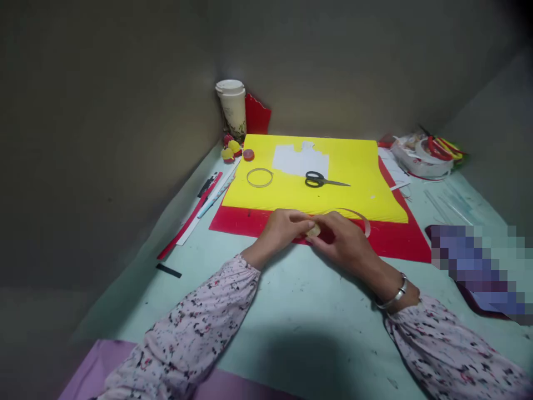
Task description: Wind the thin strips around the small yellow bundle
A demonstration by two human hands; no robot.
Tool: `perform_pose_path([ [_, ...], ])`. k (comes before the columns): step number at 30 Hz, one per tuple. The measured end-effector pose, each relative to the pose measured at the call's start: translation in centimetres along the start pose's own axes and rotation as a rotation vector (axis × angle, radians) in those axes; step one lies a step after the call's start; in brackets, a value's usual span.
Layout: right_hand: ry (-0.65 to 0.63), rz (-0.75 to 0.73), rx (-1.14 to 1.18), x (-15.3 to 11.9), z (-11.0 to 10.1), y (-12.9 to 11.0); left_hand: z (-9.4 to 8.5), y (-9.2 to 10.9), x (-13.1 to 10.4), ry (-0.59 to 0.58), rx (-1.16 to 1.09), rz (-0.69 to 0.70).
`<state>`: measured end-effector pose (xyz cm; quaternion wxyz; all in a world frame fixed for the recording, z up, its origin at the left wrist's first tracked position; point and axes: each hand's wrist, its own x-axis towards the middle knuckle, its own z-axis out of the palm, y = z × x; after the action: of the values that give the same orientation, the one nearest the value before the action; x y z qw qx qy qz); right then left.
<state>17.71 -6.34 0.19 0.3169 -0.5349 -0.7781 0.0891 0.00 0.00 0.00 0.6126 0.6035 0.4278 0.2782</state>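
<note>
Tape, a small yellowish wad or stub of it (313, 230), sits pinched between my two hands at the near edge of the red sheet (400, 240); I cannot tell its exact shape, since my fingertips cover most of it. My left hand (283, 229) has its fingers curled in and closed on the wad from one side, and my right hand (343, 241) closes on it from the other, so both grip the same piece, low over the table (291, 311), which would steady fine work. From the right hand a clear, glossy strip (353, 214) arcs up and back down, thin and springy, holding its own curve. A metal bangle (395, 294) rings my right wrist, and both sleeves are soft flowered cloth. The table is pale green and scuffed with dark flecks. Beyond my hands a ribbed yellow sheet (358, 189) lies squarely on the red one, leaving a red border, and serves as a flat working surface. On it lie black-handled scissors (322, 180), closed, a thin clear ring (259, 177), and a white paper scrap (300, 160). Farthest off, a lidded paper cup (232, 105) stands upright in the corner, and a bag of coloured hoops and tape rolls (425, 153) lies at the far right, well apart from my hands.
</note>
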Motion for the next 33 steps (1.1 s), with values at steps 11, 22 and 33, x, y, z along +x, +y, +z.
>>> perform_pose_path([
  [11, 0.125, 0.073, 0.023, 0.0, 0.4, 0.1, 0.3, -0.2, 0.1, 0.043, -0.198, -0.015],
  [22, 0.118, 0.01, 0.038, -0.2, 0.6, -0.3, 0.2, 0.2, -0.7, 0.055, -0.228, -0.006],
  [33, 0.123, 0.134, 0.085, -0.3, 0.7, -0.9, 0.7, 0.1, -1.6, 0.152, -0.259, 0.043],
])
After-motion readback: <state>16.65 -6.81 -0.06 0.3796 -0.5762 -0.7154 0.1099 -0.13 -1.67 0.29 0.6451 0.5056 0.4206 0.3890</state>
